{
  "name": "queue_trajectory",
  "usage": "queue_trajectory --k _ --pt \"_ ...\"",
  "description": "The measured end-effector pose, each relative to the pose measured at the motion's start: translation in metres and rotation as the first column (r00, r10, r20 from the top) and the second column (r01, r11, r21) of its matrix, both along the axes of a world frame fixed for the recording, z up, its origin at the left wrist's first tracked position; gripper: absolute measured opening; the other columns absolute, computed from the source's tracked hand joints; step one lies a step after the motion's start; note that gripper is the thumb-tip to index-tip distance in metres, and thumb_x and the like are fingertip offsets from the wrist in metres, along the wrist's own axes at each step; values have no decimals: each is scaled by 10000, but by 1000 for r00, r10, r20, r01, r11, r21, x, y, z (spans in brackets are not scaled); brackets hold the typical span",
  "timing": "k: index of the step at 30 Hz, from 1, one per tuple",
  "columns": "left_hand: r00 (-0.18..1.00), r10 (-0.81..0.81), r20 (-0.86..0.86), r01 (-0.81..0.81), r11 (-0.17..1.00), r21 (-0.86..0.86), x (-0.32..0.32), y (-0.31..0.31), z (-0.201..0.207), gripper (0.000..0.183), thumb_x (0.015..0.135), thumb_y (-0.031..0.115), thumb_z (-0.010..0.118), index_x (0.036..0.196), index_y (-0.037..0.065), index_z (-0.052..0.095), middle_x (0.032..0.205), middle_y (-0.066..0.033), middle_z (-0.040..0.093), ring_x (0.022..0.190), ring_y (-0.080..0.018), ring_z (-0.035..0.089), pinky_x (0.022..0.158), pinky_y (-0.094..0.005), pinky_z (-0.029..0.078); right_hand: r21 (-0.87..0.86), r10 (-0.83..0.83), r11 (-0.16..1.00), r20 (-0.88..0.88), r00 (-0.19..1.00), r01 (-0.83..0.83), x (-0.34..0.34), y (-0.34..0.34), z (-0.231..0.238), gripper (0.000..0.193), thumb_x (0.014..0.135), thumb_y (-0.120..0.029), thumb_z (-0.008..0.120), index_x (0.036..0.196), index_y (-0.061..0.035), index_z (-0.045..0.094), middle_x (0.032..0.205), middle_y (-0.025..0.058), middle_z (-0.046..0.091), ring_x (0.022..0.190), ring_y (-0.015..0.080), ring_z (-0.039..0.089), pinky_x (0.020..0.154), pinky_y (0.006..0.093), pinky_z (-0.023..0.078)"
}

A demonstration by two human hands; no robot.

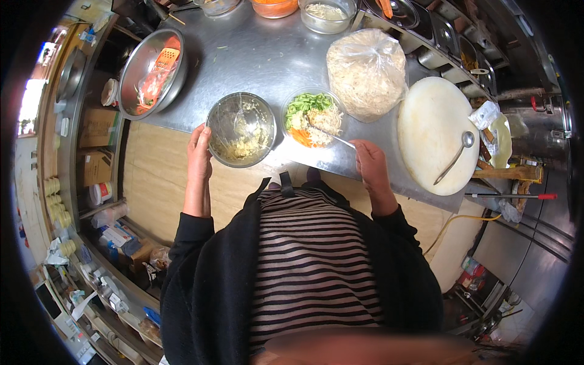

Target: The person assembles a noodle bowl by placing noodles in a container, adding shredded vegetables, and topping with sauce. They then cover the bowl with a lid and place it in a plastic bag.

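Note:
My left hand (pixel 199 149) grips the rim of a steel bowl (pixel 220 137), thumb over the edge. Pale chopped bits like minced garlic (pixel 246 145) lie inside it, and clear film clings to its far part. Just right of it, a clear round bowl (pixel 293 95) holds green cucumber shreds (pixel 308 103), orange carrot shreds (pixel 300 135) and pale strands (pixel 325 118). My right hand (pixel 370 163) is closed on the handle of a metal spoon (pixel 342 141), whose head is in among the pale strands and partly hidden.
A large plastic bag of pale food (pixel 367 73) sits behind the clear bowl. To the right lies a round white cutting board (pixel 429 146) with a ladle (pixel 456 155). A big steel bowl (pixel 128 91) holding an orange grater (pixel 163 66) stands at the far left of the steel table (pixel 243 55).

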State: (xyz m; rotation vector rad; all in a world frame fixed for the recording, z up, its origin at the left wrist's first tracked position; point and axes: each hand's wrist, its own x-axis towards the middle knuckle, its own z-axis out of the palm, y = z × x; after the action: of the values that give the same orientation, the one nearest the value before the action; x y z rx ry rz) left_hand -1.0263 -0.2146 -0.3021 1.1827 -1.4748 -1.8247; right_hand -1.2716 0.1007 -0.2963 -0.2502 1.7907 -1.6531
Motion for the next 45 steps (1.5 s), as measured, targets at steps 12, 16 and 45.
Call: queue_trajectory --k 12,16,45 --pt "999 34 26 -34 999 -2 3 0 -1 495 862 387 591 1214 50 506 1089 -65 571 968 -154 536 765 -305 458 72 -8 997 -201 980 23 -14 -14 4 213 926 -149 514 953 8 657 602 -51 434 547 50 390 491 232 319" --pt "999 42 -21 -42 999 -6 2 1 -5 499 856 381 603 1215 49 505 1085 -65 572 961 -150 538 761 -299 459 2 4 1000 -744 668 -3 -24 -28 5 179 896 -103 529 985 -5 650 611 29 501 521 144 468 490 274 365" --pt "999 46 6 -46 999 5 2 11 0 496 861 344 614 1229 37 487 1086 -72 577 946 -141 555 747 -283 480 -2 12 999 -900 435 -32 -1 -13 -30 245 832 23 536 1066 18 609 721 137 506 649 274 501 578 353 412"
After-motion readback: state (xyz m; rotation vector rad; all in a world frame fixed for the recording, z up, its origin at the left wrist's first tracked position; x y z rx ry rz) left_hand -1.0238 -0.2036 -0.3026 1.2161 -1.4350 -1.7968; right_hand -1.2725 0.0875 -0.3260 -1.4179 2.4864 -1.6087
